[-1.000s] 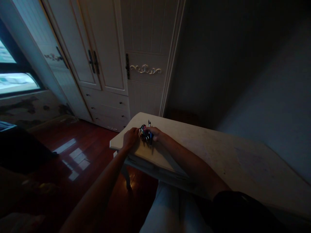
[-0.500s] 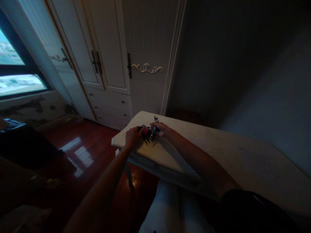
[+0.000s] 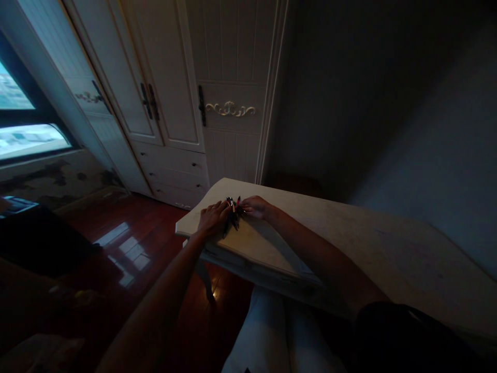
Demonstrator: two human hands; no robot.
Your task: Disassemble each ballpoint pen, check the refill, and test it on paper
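A bunch of several pens [image 3: 233, 212], mostly dark with some red and white, is gathered between my hands at the left end of the cream table [image 3: 310, 228]. My left hand [image 3: 213, 217] is closed on the bunch from the left, its fingers lying along the pens. On the other side my right hand [image 3: 254, 206] is closed, with its fingertips pinching at the right side of the pens. The room is dim, so single pens are hard to tell apart, and some are hidden by my fingers.
A pale wardrobe [image 3: 229, 62] with dark handles and drawers stands behind the table. The table's left edge [image 3: 182, 230] is near my left hand. A dark box-shaped thing [image 3: 42, 238] stands on the red floor at left, below a window [image 3: 27, 140].
The pens that stood up in my right hand are now brought in to the bunch. My right hand has turned palm down, and the bunch between my hands is narrower.
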